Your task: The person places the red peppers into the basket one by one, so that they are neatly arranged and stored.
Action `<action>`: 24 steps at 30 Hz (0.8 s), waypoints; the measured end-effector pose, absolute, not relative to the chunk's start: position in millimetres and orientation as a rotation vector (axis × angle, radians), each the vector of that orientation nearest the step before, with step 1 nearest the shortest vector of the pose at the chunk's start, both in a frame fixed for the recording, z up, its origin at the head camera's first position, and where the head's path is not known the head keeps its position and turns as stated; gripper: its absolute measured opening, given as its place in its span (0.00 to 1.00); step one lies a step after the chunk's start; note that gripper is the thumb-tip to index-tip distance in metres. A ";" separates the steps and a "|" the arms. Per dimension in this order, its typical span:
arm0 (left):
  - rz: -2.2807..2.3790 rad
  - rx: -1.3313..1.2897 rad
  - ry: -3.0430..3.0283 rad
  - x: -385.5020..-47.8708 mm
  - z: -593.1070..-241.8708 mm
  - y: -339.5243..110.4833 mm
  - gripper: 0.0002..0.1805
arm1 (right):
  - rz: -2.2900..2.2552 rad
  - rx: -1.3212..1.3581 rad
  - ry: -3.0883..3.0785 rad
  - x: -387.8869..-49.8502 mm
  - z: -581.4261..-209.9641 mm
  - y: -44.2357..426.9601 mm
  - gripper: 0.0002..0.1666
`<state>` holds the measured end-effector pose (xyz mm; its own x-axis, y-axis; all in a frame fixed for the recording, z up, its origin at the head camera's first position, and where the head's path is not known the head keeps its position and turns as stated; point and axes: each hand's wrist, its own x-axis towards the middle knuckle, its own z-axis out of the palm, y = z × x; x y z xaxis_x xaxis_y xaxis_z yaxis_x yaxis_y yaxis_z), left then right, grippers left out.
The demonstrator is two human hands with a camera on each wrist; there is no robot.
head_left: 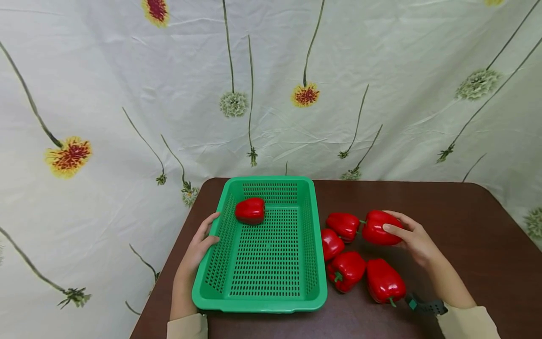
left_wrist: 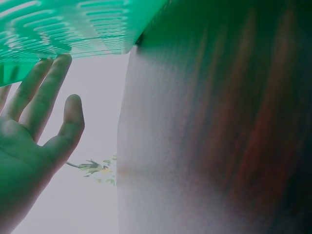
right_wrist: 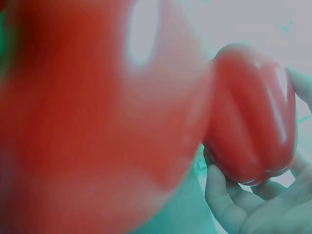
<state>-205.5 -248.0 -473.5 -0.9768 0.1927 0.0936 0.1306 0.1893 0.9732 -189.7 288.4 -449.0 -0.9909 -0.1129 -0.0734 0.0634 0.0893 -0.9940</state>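
My right hand [head_left: 417, 241] holds a red bell pepper [head_left: 378, 228] between thumb and fingers, its green stem pointing left. In the right wrist view the fingers curl round this bell pepper [right_wrist: 253, 119], while a blurred red pepper [right_wrist: 97, 117] fills the left side. My left hand [head_left: 198, 247] touches the left side of a green plastic basket [head_left: 259, 305]. The left wrist view shows the fingers [left_wrist: 41, 105] of that hand extended against the basket's side, thumb apart from it. One red bell pepper [head_left: 250, 211] lies inside the basket, at the far left.
Several other bell peppers lie right of the basket: one at the back [head_left: 342, 225], one against the basket wall [head_left: 331, 245], and two nearer peppers [head_left: 348, 270], [head_left: 384, 281]. The dark brown table [head_left: 457, 226] has a flower-printed cloth [head_left: 271, 132] hanging behind it.
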 end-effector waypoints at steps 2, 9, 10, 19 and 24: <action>1.938 0.327 2.394 -205.0 -473.8 -248.2 0.34 | -2.030 -0.069 2.216 -192.5 -445.5 285.6 0.17; 1.939 0.320 2.390 -203.3 -473.0 -248.1 0.34 | -2.025 -0.112 2.205 -201.5 -433.2 272.9 0.17; 1.939 0.317 2.387 -203.3 -472.9 -248.0 0.34 | -2.030 -0.124 2.198 -202.7 -430.9 270.5 0.18; 1.951 0.319 2.373 -205.6 -473.7 -247.2 0.35 | -2.082 -0.218 2.130 -216.4 -415.6 246.6 0.18; 1.937 0.314 2.391 -205.6 -473.5 -247.2 0.35 | -2.091 -0.255 2.111 -222.2 -413.1 232.5 0.17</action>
<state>-205.6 -247.2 -473.5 -0.9782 0.1872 0.0895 0.1264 0.1953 0.9726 -222.2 232.5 -413.1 -0.9727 -0.2318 0.0070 -0.0091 0.0083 -0.9999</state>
